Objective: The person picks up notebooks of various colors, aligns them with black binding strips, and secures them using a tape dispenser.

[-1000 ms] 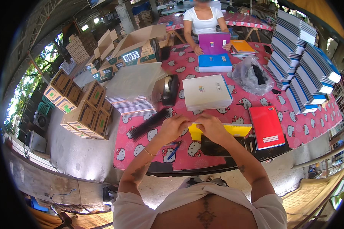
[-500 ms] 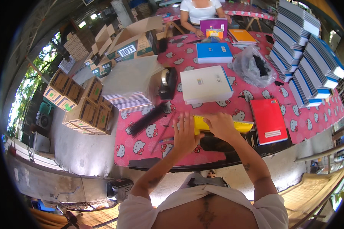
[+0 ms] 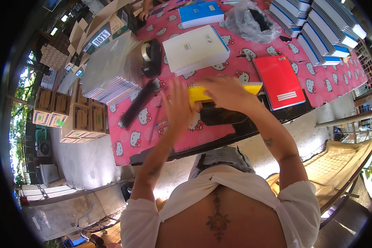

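A yellow spiral notebook (image 3: 200, 94) lies on the red cartoon-print tablecloth (image 3: 140, 128) right in front of me. My right hand (image 3: 223, 93) rests on top of it, fingers curled over its near edge. My left hand (image 3: 178, 108) is blurred, fingers spread flat at the notebook's left end, holding nothing. A dark flat sheet (image 3: 223, 115) lies just below the notebook. Left of my hands are a bundle of black comb spines (image 3: 138, 104) and a pen (image 3: 156, 126).
A red notebook (image 3: 279, 80) lies to the right, a white stack (image 3: 196, 49) and black tape dispenser (image 3: 151, 57) behind. Clear covers (image 3: 107, 70) are stacked at left. Striped book piles (image 3: 318, 25) fill the far right. Cardboard boxes (image 3: 76, 118) stand beside the table.
The view has tilted down and closer to the table. Both hands have shifted onto the yellow notebook, the left hand opening flat and moving fast.
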Demonstrator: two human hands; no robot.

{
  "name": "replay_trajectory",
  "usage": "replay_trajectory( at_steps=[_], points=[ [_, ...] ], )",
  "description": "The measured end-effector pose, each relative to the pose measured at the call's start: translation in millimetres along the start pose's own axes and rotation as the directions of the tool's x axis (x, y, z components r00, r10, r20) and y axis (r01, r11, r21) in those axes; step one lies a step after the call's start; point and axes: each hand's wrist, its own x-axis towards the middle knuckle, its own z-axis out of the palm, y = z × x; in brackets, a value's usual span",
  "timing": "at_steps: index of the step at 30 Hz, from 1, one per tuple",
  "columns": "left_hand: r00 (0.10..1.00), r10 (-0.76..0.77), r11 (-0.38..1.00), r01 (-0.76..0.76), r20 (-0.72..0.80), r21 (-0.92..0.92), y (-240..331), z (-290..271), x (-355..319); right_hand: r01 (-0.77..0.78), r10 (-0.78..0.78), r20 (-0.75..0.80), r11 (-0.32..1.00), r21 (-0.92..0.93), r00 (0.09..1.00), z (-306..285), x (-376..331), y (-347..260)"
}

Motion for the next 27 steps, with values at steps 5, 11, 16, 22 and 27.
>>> replay_trajectory(
  at_steps=[5, 11, 16, 22, 27],
  points=[
    [0.999, -0.036, 0.999, 0.038, -0.04, 0.029, 5.4, -10.4, 16.7, -0.102, 0.129, 0.136, 0.977, -0.188, 0.982, -18.7, -4.6, 26.2],
    [0.999, 0.036, 0.998, -0.038, 0.03, 0.05, 13.5, -3.6, 32.5, -0.096, 0.112, 0.081, 0.981, -0.171, 0.99, -13.1, -2.8, 40.4],
    [0.992, 0.123, 0.989, -0.124, 0.02, 0.084, 13.0, 6.2, 24.6, -0.135, 0.15, 0.134, 0.984, -0.116, 0.979, -16.6, -2.2, 26.1],
    [0.995, 0.055, 0.997, -0.05, -0.087, 0.057, 19.2, 7.0, 33.9, -0.04, 0.053, 0.107, 0.992, -0.123, 0.993, -11.7, -1.0, 31.4],
    [0.995, 0.078, 0.995, -0.073, -0.067, 0.068, 26.4, 5.9, 44.3, -0.112, 0.117, 0.062, 0.991, -0.079, 0.991, -12.6, -2.1, 25.2]
  ],
)
